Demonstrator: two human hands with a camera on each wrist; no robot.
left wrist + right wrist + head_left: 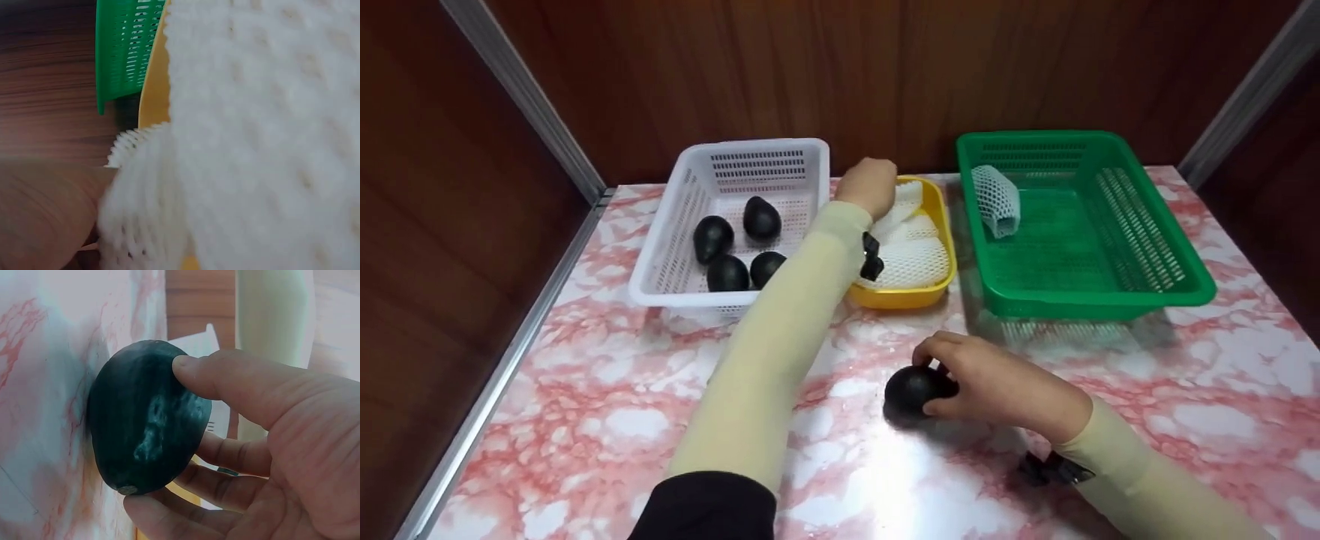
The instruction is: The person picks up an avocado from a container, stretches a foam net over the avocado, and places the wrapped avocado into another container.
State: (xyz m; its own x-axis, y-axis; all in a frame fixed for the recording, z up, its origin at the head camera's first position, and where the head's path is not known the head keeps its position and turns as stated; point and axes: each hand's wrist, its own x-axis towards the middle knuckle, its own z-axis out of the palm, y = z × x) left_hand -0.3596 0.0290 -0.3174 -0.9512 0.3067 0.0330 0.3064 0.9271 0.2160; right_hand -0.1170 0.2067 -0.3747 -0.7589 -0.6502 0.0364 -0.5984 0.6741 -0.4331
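My right hand (986,386) grips a dark avocado (913,391) on the tabletop, thumb on one side and fingers on the other. In the right wrist view the avocado (149,419) shows its stem end low down. Farther off, my left hand (867,187) is at the back left of a yellow basket (900,298) holding white foam net sleeves (911,259). The left wrist view shows its thumb and fingers pinching one foam net sleeve (143,197), the fingertips partly hidden. Another sleeve fills the right of that view.
To the left, a white basket (697,298) holds several avocados (762,219), partly covered by the left forearm. A green basket (1099,304) stands on the right with a foam-netted item (996,201) inside. A wooden wall (900,75) rises behind the marbled table (607,420).
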